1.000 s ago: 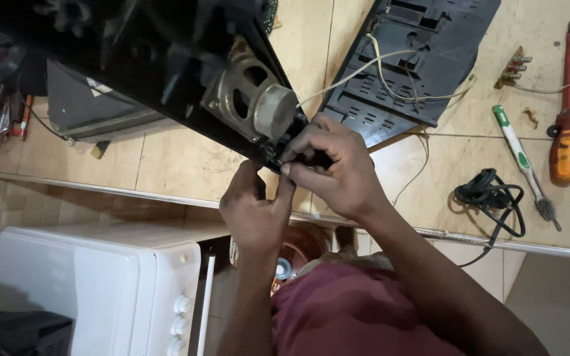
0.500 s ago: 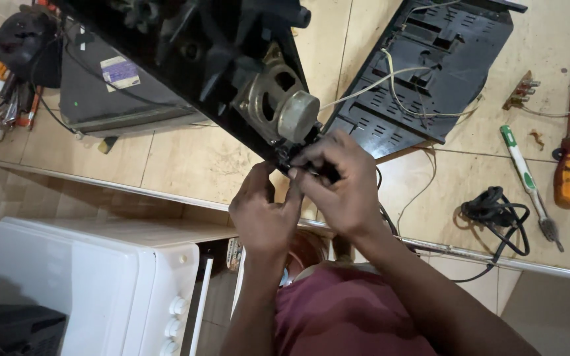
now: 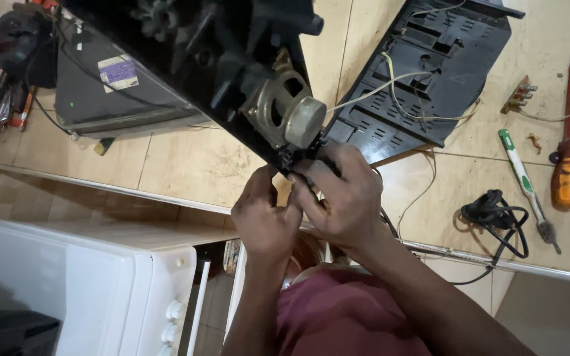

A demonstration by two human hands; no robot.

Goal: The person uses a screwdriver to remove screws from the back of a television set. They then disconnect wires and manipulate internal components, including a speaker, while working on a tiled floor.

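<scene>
Over the preceding second the black chassis (image 3: pixel 232 72) and its motor (image 3: pixel 285 112) had been shifted up and to the right in view, while both hands were kept at the lower edge just under the motor, so the work was judged to be continuing at that one spot, not finished. The left hand (image 3: pixel 265 217) was curled with its fingertips pressed at the chassis edge; the right hand (image 3: pixel 344 198) was closed around a small dark part at that edge. What was pinched could not be made out, since it was covered by the fingers. The chassis was cut off at the top of the frame. A black panel (image 3: pixel 423 79), a red screwdriver (image 3: pixel 569 151) and a coiled cord (image 3: pixel 496 217) lay on the floor, untouched.
</scene>
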